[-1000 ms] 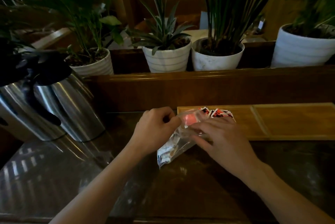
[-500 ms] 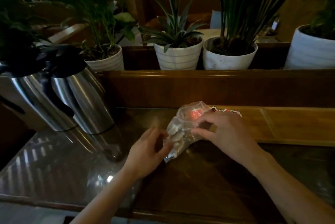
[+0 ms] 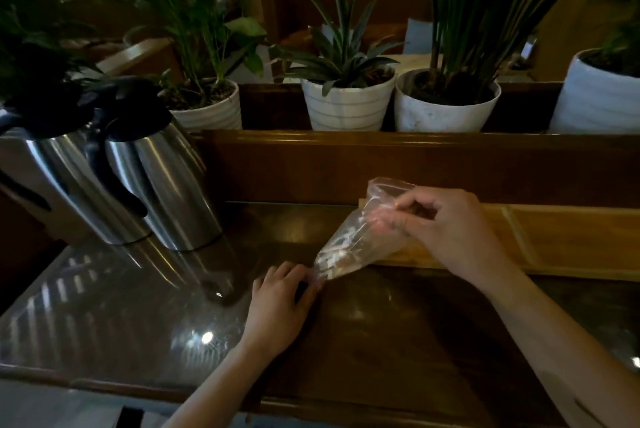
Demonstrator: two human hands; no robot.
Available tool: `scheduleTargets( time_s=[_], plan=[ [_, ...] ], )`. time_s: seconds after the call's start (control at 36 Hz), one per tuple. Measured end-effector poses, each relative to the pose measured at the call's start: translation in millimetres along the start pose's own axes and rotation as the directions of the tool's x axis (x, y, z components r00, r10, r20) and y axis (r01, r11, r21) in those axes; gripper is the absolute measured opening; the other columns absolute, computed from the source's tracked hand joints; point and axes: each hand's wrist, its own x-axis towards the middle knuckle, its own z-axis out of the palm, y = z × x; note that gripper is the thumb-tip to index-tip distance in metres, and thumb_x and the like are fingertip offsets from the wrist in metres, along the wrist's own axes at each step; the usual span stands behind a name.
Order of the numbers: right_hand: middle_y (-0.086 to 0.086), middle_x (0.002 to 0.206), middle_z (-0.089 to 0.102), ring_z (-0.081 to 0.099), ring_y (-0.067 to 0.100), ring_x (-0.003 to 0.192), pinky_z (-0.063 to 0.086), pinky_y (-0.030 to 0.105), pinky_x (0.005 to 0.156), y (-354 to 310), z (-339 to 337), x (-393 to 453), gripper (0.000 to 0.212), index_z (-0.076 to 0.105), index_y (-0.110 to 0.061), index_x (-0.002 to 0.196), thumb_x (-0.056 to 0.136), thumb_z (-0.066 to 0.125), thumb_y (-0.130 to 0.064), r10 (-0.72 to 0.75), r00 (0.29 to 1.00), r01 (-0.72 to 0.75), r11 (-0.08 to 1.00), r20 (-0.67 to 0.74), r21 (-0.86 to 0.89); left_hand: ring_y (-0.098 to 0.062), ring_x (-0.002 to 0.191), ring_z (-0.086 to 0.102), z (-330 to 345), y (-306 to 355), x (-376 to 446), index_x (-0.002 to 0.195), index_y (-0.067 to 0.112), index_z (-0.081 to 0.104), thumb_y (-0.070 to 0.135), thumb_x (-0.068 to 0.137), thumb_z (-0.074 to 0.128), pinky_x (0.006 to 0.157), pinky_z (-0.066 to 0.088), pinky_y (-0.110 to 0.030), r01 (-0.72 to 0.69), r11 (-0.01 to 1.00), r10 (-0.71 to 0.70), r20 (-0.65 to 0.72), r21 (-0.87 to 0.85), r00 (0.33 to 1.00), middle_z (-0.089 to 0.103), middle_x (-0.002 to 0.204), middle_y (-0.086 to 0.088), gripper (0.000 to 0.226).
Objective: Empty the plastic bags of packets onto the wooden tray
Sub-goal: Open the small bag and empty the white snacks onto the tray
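Note:
A clear plastic bag (image 3: 349,244) with small pale packets inside is stretched slantwise over the left end of the wooden tray (image 3: 568,237). My right hand (image 3: 450,230) pinches the bag's upper, open end above the tray. My left hand (image 3: 280,303) grips the bag's lower corner down on the dark table. The packets that lay on the tray are hidden behind the bag and my right hand.
Two steel thermos jugs (image 3: 162,185) with black handles stand at the left on the glossy dark table (image 3: 138,306). A wooden ledge (image 3: 381,164) runs behind the tray, with several white plant pots (image 3: 346,105) above it. The table's front edge lies near my forearms.
My left hand slid down from the bag's mouth to its bottom corner. My right hand lifted the open end, so the bag is pulled out straight. The view shifted right and down.

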Motion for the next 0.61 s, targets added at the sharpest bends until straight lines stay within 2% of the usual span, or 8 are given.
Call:
scheduleTargets(
  time_s=[0.11,0.19,0.28,0.36,0.47,0.61],
  plan=[
    [-0.007,0.068,0.071,0.068,0.001,0.063,0.051,0.013,0.055,10.9,-10.3,4.1,0.003,0.073,-0.025,0.083,0.081,0.071,-0.026,0.13,0.99,-0.125,0.988,-0.062,0.086,-0.008,0.093,0.063,-5.8,3.6,4.8,0.103,0.022,0.068,0.025,0.096,0.057,0.083,0.055,-0.041,0.007,0.939,-0.031,-0.064,-0.345,0.997,0.064,0.103,0.008,0.013],
    [-0.003,0.073,0.074,0.071,0.01,0.064,0.054,0.019,0.053,19.7,-20.6,3.4,0.007,0.074,-0.026,0.083,0.082,0.07,-0.021,0.22,0.974,-0.199,0.948,-0.058,0.248,-0.007,0.092,0.066,-9.9,9.8,10.6,0.101,0.026,0.067,0.021,0.097,0.056,0.082,0.058,-0.041,0.021,0.85,-0.081,-0.091,-0.527,0.993,0.067,0.103,0.007,0.013],
    [-0.007,0.074,0.075,0.071,0.008,0.063,0.054,0.017,0.05,24.7,-31.1,-0.2,0.019,0.075,-0.035,0.075,0.084,0.069,-0.019,0.288,0.957,-0.261,0.901,-0.028,0.345,-0.009,0.088,0.068,-12.6,19.3,17.6,0.099,0.029,0.065,0.023,0.098,0.053,0.079,0.059,-0.04,0.044,0.744,-0.123,-0.072,-0.666,0.99,0.071,0.098,0.009,0.014],
    [-0.006,0.075,0.075,0.071,0.007,0.065,0.051,0.014,0.048,30.7,-44.6,-4.8,0.019,0.076,-0.032,0.076,0.086,0.066,-0.018,0.362,0.932,-0.339,0.862,0.009,0.377,-0.014,0.081,0.068,-12.4,30.9,25.6,0.096,0.032,0.063,0.029,0.097,0.051,0.069,0.057,-0.037,0.006,0.685,-0.1,-0.086,-0.729,0.991,0.07,0.097,0.012,0.012],
    [-0.002,0.076,0.074,0.07,0.007,0.066,0.052,0.016,0.049,41.1,-66.6,-13.8,0.013,0.076,-0.021,0.085,0.088,0.064,-0.018,0.453,0.891,-0.434,0.825,0.036,0.362,-0.011,0.082,0.068,-8.9,46.8,36.4,0.095,0.033,0.06,0.023,0.099,0.049,0.064,0.058,-0.024,-0.069,0.672,-0.048,-0.137,-0.738,0.989,0.069,0.096,0.013,0.016],
    [-0.003,0.072,0.073,0.069,0.005,0.064,0.052,0.017,0.048,57.3,-88.6,-32.8,0.009,0.076,-0.024,0.076,0.082,0.07,-0.026,0.535,0.842,-0.471,0.791,-0.067,0.39,-0.018,0.073,0.07,-1.2,75.7,49.4,0.095,0.034,0.06,0.035,0.093,0.051,0.06,0.058,-0.026,-0.12,0.645,0.004,-0.154,-0.755,0.988,0.07,0.087,0.0,0.01]
  ],
)
